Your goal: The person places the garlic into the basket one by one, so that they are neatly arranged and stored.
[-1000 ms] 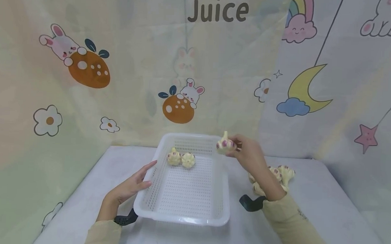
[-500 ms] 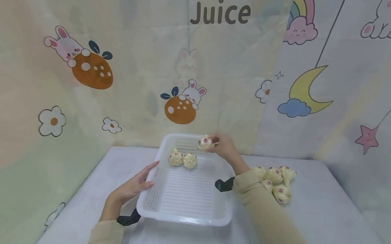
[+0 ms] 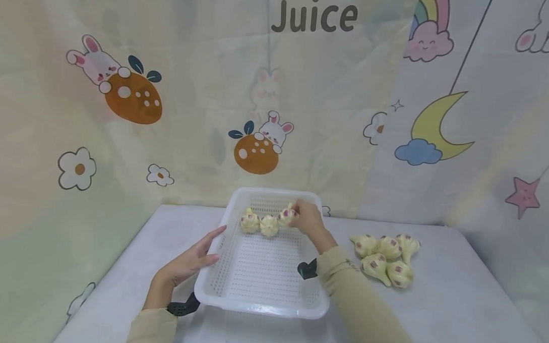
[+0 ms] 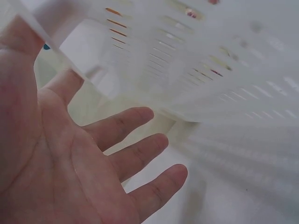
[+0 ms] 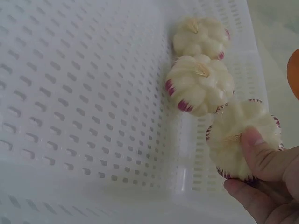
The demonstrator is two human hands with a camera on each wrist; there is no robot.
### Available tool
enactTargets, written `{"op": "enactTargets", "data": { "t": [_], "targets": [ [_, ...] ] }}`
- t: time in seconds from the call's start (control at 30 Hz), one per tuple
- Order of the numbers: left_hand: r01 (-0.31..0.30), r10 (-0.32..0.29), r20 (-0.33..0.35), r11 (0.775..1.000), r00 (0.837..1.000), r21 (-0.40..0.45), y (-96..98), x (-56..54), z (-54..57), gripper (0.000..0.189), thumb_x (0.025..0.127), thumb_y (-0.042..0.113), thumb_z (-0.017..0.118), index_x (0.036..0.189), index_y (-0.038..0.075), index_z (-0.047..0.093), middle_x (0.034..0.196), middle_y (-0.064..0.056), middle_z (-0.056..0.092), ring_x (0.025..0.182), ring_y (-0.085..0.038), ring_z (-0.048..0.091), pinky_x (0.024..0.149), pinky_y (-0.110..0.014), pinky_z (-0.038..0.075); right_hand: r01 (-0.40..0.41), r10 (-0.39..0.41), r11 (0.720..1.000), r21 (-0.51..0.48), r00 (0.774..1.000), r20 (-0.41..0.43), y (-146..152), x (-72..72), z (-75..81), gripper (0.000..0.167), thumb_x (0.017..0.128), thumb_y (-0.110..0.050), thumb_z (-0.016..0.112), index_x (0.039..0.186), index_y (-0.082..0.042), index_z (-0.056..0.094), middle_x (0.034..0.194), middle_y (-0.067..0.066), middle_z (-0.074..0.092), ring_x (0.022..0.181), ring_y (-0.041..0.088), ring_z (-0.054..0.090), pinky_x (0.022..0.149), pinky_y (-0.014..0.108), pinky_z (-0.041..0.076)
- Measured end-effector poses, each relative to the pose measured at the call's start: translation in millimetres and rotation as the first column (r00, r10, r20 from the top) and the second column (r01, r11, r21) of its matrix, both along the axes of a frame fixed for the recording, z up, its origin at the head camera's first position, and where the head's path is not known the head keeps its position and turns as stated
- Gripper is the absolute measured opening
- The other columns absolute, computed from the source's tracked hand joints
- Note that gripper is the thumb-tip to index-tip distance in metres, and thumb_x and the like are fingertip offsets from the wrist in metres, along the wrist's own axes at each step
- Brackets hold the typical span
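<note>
A white perforated plastic basket (image 3: 260, 308) stands on the table. My right hand (image 3: 308, 219) is inside its far right part, holding a garlic bulb (image 5: 238, 121) between thumb and fingers. That bulb is cream with purple streaks and sits right beside two more garlic bulbs (image 3: 269, 225) in a row near the far wall. At the basket's left rim, my left hand (image 3: 187, 263) is spread, thumb and index finger touching the edge. In the left wrist view its other fingers (image 4: 140, 154) extend loosely beneath the rim, outside the slotted wall.
Several more garlic bulbs (image 3: 374, 267) lie grouped on the white table (image 3: 451, 299), right of the basket. A cloth backdrop (image 3: 191, 88) with cartoon prints hangs behind the table. Black wrist mounts (image 3: 184, 305) stick out from both sleeves.
My right hand has carried the garlic bulb leftward from above the right rim and down into the basket, beside the other two. The left hand keeps its place at the rim.
</note>
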State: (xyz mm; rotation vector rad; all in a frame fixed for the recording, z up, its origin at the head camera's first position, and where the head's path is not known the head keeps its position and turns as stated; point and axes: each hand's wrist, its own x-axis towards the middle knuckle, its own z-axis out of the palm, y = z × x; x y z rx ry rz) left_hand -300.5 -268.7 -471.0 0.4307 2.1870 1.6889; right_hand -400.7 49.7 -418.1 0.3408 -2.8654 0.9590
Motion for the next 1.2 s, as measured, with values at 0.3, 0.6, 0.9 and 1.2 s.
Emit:
{"op": "enactTargets", "data": {
  "t": [0.3,0.6,0.9,1.2],
  "targets": [
    [-0.009,0.009,0.009,1.000,1.000,-0.005,2.9,0.6,3.7,0.074,0.092,0.022,0.060,0.149,0.042,0.016,0.154,-0.008,0.027,0.128,-0.031,0.044,0.103,-0.056,0.038,0.019,-0.026,0.990,0.143,0.999,0.047,-4.6,-2.9,2.8,0.034,0.065,-0.003,0.082,0.096,0.000,0.067,0.091,0.012,0.069,0.085,0.028,0.062,0.083,0.039,0.051],
    [-0.027,0.027,0.013,1.000,1.000,-0.014,3.9,1.7,4.7,0.075,0.092,0.024,0.062,0.148,0.042,0.017,0.155,-0.007,0.026,0.130,-0.031,0.042,0.104,-0.058,0.035,0.022,-0.038,0.981,0.190,0.996,0.078,-9.6,-3.2,1.5,0.033,0.065,-0.004,0.083,0.094,0.001,0.070,0.094,0.013,0.070,0.092,0.029,0.063,0.089,0.038,0.050],
    [-0.049,0.050,0.010,0.998,0.999,-0.028,3.2,2.8,2.8,0.076,0.090,0.028,0.064,0.148,0.043,0.017,0.157,-0.005,0.021,0.130,-0.031,0.042,0.103,-0.058,0.036,0.054,-0.075,0.974,0.221,0.993,0.089,-12.9,-6.0,-2.4,0.031,0.065,-0.006,0.084,0.093,0.000,0.071,0.092,0.012,0.071,0.090,0.030,0.065,0.088,0.038,0.051],
    [-0.048,0.048,0.007,0.998,0.999,-0.040,4.2,3.3,3.2,0.076,0.090,0.028,0.064,0.147,0.045,0.017,0.157,-0.005,0.021,0.129,-0.030,0.043,0.102,-0.058,0.037,0.056,-0.082,0.969,0.239,0.991,0.103,-12.2,-7.5,-5.7,0.037,0.066,-0.008,0.083,0.101,-0.004,0.073,0.103,0.010,0.072,0.102,0.032,0.063,0.094,0.038,0.048]
  ]
}}
